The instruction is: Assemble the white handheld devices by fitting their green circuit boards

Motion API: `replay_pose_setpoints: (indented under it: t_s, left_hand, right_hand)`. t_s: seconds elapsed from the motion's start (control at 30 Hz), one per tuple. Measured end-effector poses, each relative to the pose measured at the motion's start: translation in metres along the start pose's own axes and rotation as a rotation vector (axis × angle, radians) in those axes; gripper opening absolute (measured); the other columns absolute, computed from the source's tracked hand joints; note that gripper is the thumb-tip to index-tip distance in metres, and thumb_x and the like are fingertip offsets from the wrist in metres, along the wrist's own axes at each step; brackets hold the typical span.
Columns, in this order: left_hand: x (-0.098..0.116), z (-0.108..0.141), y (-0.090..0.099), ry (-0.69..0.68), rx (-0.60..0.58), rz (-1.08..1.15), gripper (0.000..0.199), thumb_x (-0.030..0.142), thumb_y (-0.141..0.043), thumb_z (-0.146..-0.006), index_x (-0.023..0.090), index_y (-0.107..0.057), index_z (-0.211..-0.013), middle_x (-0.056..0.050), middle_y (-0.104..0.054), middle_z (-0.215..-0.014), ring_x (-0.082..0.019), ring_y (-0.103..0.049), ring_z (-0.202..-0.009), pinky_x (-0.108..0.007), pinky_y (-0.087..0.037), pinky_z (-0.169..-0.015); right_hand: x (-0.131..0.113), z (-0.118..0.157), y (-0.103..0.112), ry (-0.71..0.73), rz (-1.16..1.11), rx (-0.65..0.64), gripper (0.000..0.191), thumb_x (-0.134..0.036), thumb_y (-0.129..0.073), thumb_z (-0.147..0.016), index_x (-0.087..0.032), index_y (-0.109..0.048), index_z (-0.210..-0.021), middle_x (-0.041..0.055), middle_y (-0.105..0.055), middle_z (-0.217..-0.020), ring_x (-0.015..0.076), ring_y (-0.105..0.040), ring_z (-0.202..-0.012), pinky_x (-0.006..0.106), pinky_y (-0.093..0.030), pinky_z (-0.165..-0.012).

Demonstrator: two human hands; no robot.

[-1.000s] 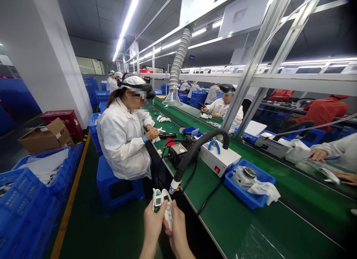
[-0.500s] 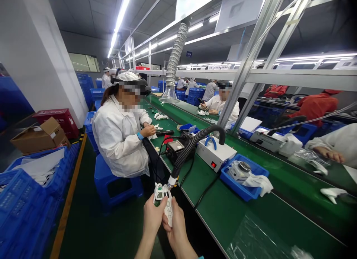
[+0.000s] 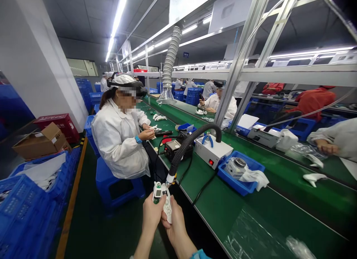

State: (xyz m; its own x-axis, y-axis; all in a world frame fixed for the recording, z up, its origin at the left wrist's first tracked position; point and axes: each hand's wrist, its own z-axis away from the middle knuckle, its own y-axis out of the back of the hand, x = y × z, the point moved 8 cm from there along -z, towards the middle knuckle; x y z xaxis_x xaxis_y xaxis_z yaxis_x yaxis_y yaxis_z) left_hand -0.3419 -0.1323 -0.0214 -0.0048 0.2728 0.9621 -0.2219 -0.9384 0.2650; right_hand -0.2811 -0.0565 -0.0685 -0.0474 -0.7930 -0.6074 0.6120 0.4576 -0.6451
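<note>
device (image 3: pixel 164 203), white, handheld — clasped between left hand (image 3: pixel 153 216), right hand (image 3: pixel 174 223)

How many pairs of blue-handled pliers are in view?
1: the blue-handled pliers, resting on top of the white box on the green bench; others may be hidden.

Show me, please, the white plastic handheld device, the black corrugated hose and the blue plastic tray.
White plastic handheld device (image 3: pixel 167 208), head view, its lower buttoned body.
Black corrugated hose (image 3: pixel 182 148), head view, its middle run.
Blue plastic tray (image 3: pixel 230 184), head view, its front wall.
</note>
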Motion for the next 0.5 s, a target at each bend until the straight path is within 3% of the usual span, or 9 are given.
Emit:
replay_pose_setpoints:
  t_s: [0.17,0.3,0.4,0.5]
  left_hand:
    - [-0.004,0.030,-0.014,0.061,-0.074,0.111,0.028,0.042,-0.071,-0.068,0.015,-0.064,-0.073,0.000,-0.061,-0.054,-0.017,-0.055,-0.050,-0.025,-0.040,-0.047]
    - [0.000,0.069,-0.024,0.120,-0.164,0.211,0.039,0.054,-0.069,-0.069,0.017,-0.059,-0.073,0.005,-0.051,-0.048,-0.011,-0.044,-0.038,-0.022,-0.033,-0.038]
    - [0.006,0.092,-0.032,0.217,-0.262,0.362,0.042,0.059,-0.066,-0.072,0.018,-0.056,-0.075,0.008,-0.045,-0.050,-0.007,-0.039,-0.037,-0.019,-0.033,-0.037]
    - [0.010,0.107,-0.038,0.350,-0.305,0.503,0.045,0.059,-0.072,-0.068,0.018,-0.057,-0.078,0.007,-0.047,-0.054,-0.007,-0.043,-0.041,-0.017,-0.036,-0.040]
  right_hand:
    - [-0.002,0.026,0.022,0.005,-0.014,0.020,0.058,-0.069,-0.073,-0.054,-0.013,-0.058,-0.060,-0.0030,-0.048,-0.036,0.0030,-0.033,-0.029,0.015,-0.014,-0.030]
    - [-0.003,0.061,0.037,-0.033,-0.056,-0.094,0.066,-0.076,-0.066,-0.060,-0.010,-0.066,-0.062,0.0039,-0.056,-0.040,0.0062,-0.041,-0.028,0.017,-0.022,-0.030]
    - [-0.011,0.086,0.042,-0.031,-0.068,-0.147,0.071,-0.077,-0.062,-0.063,-0.006,-0.069,-0.065,0.0103,-0.063,-0.048,0.0092,-0.047,-0.030,0.020,-0.031,-0.033]
    - [-0.018,0.105,0.048,-0.032,-0.140,-0.098,0.066,-0.069,-0.066,-0.068,-0.005,-0.071,-0.077,0.0102,-0.065,-0.051,0.0125,-0.054,-0.037,0.022,-0.039,-0.038]
